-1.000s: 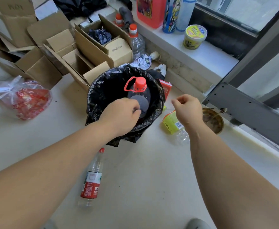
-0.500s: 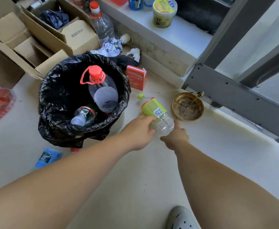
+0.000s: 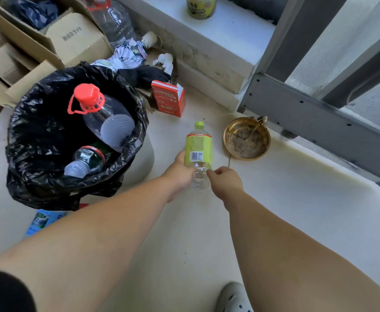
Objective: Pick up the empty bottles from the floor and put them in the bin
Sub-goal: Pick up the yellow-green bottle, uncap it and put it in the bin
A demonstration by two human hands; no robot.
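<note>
A clear empty bottle [image 3: 198,147] with a yellow-green label and green cap is held just above the floor, cap pointing away from me. My left hand [image 3: 181,171] is wrapped around its lower half. My right hand [image 3: 226,182] is curled, one fingertip touching the bottle's clear base. To the left stands the bin [image 3: 142,154], lined with a black bag. Inside it lie a large clear bottle with a red cap [image 3: 104,119] and a smaller clear bottle [image 3: 86,159]. A blue-labelled bottle [image 3: 41,221] lies on the floor by the bin, partly hidden by my left arm.
A red carton [image 3: 168,101] and crumpled rubbish lie behind the bin, and a brass dish [image 3: 246,138] sits right of the bottle. Open cardboard boxes [image 3: 71,38] and a large water bottle [image 3: 114,19] fill the back left. A window ledge and grey frame [image 3: 308,113] run along the right.
My left hand left the bin and closed on the green-label bottle, which now points cap-away and is raised. My right hand moved in to its base. The view shifted down and right.
</note>
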